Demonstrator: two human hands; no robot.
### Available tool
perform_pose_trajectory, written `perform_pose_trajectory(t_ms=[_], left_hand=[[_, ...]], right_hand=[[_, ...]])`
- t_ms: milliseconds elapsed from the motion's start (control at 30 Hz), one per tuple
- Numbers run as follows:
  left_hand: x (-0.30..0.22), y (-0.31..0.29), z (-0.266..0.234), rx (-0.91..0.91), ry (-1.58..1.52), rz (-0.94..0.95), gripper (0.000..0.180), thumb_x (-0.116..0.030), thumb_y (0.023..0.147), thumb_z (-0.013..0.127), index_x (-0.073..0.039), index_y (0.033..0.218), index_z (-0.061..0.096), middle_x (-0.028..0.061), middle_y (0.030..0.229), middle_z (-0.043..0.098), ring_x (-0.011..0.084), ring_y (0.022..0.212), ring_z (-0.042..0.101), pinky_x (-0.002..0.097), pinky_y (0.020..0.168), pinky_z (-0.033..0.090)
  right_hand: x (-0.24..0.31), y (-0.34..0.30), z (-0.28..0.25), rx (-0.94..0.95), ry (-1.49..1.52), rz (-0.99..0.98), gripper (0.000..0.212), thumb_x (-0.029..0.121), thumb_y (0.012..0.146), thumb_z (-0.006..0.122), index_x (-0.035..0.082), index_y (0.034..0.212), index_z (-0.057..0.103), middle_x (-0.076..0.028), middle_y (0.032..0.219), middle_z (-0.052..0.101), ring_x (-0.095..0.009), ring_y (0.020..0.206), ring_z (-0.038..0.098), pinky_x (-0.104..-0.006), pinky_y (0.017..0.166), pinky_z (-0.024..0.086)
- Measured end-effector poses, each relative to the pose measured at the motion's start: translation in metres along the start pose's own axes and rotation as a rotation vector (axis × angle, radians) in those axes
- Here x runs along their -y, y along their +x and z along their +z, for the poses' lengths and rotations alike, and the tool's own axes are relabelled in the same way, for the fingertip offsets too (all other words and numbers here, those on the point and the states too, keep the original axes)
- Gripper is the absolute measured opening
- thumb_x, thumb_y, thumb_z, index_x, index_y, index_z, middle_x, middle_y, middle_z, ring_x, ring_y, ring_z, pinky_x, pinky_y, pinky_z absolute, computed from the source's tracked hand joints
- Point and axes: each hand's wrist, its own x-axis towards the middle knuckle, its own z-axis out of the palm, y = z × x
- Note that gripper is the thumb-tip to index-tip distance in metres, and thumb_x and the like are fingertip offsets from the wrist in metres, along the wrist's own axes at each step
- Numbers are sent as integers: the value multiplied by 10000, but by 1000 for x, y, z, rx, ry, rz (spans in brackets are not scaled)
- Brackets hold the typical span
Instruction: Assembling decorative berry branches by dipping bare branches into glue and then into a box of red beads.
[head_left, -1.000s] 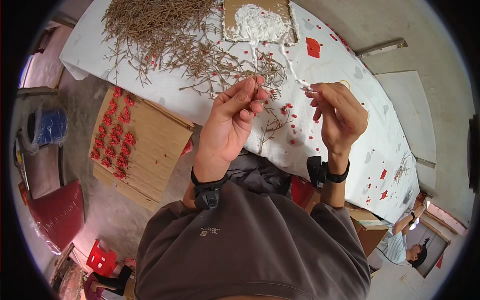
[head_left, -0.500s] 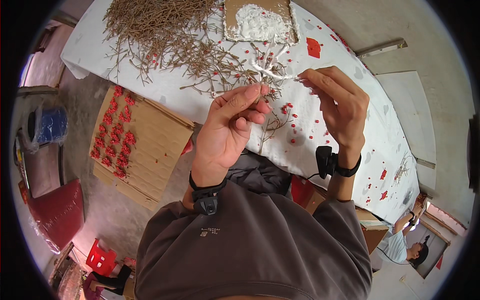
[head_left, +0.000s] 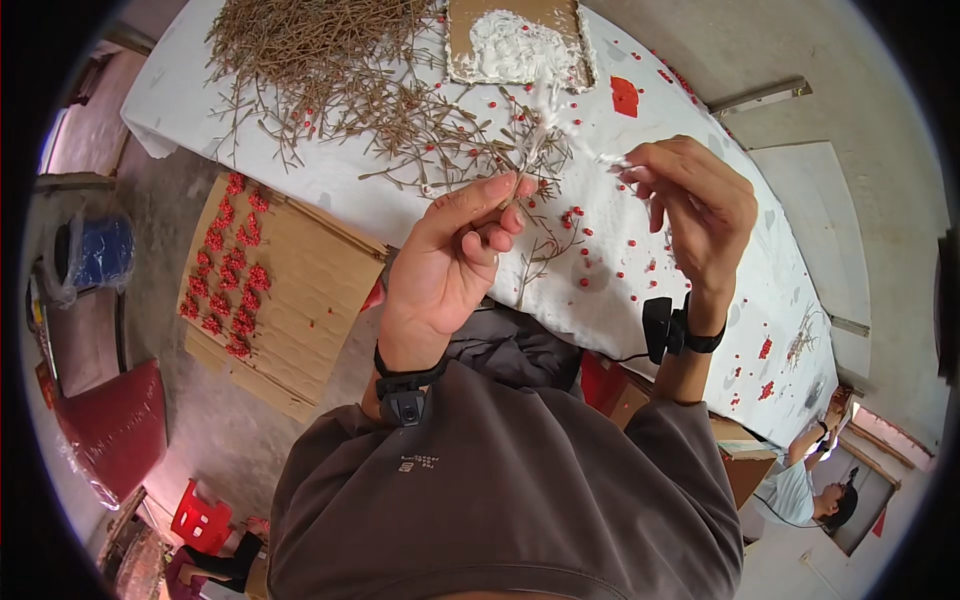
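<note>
Between thumb and fingertips, my left hand (head_left: 445, 255) pinches the stem of a thin brown twig (head_left: 534, 150) whose far tips are coated in white paste. My right hand (head_left: 700, 205) is closed at the fingertips, to the right of the twig. A blurred white bit (head_left: 608, 160) shows at those fingertips; what it is I cannot make out. Beyond the twig lies a cardboard tray (head_left: 462, 40) smeared with thick white paste (head_left: 515, 45). Loose red berries (head_left: 587, 232) are scattered on the cloth under my hands, beside a bare branched twig (head_left: 540, 255).
A large heap of brown twigs (head_left: 310, 50) covers the far left of the white-clothed table (head_left: 185, 85). At left, a cardboard sheet (head_left: 310, 290) carries red berry clusters (head_left: 258, 277). A red scrap (head_left: 624, 97) lies right of the tray. Another person (head_left: 795, 490) is at lower right.
My right hand has moved slightly right and away from the twig. The white strand that curved across to its fingertips is now blurred and broken in outline. My left hand keeps its pinch.
</note>
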Motion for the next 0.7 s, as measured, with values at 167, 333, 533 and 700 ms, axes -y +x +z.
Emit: perform_pose_trajectory(t_ms=[167,333,533,700], left_hand=[[1,-2,0,33,91,34,229,-109,920,622,87,1035,649,86,762,638,56,545,533,121,461,447],[-5,-2,-2,86,127,-10,206,-98,906,621,85,990,662,71,729,603,52,524,476,143,446,386],[-4,-1,-9,54,92,43,237,-125,927,592,94,994,650,50,725,552,46,560,437,145,437,323],[-3,7,-10,134,108,40,256,-134,947,566,95,1047,621,38,739,540,49,589,430,148,441,331]], right_hand=[[-5,4,1,136,43,93,219,-132,819,544,-55,957,696,-93,803,659,-111,621,595,-198,432,413],[-9,6,-2,123,203,306,128,-49,882,593,-57,954,698,-84,799,651,-100,615,582,-196,425,397],[-11,2,-2,-110,269,287,113,3,903,617,-74,944,688,-93,798,640,-87,543,545,-194,405,375],[18,-18,3,-147,573,426,107,-8,891,628,-60,942,706,-93,776,651,-88,553,562,-191,405,394]])
